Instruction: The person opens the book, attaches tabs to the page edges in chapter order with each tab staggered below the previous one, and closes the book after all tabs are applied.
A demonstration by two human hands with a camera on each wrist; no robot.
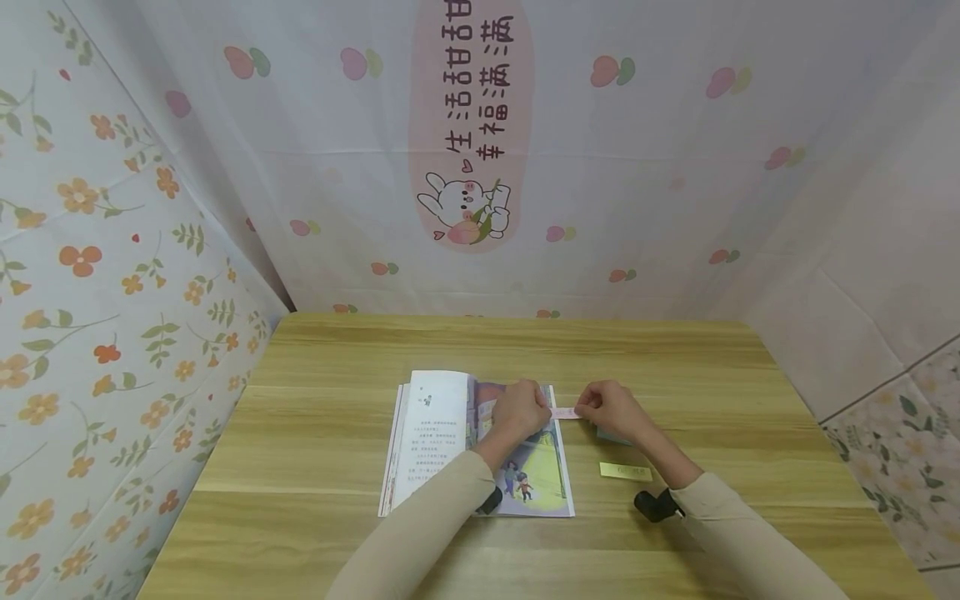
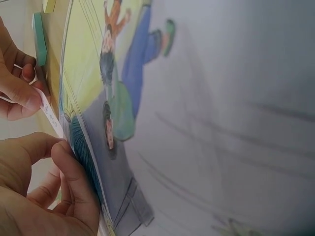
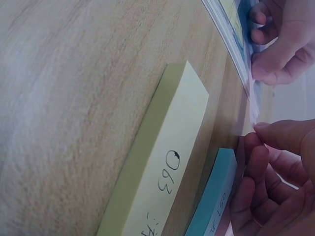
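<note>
An open picture book (image 1: pixel 542 475) lies on the table, with a text page on its left and a coloured illustration on its right. My left hand (image 1: pixel 517 410) is over the right page and pinches one end of a narrow pale pink sticky note (image 1: pixel 566 407) at the page's outer edge. Just right of the book, my right hand (image 1: pixel 613 408) pinches the other end between thumb and index finger. The note spans the gap between both hands and carries handwriting, seen in the left wrist view. Below the right hand is a teal sticky note pad (image 3: pixel 216 191), partly hidden in the head view.
A yellow sticky note pad (image 1: pixel 626 472) with handwritten "063" lies nearer the front, right of the book. The wooden table (image 1: pixel 300 433) extends around everything. Patterned cloth (image 1: pixel 337 167) hangs behind and at the sides. Black wrist devices (image 1: pixel 656 505) sit under the forearms.
</note>
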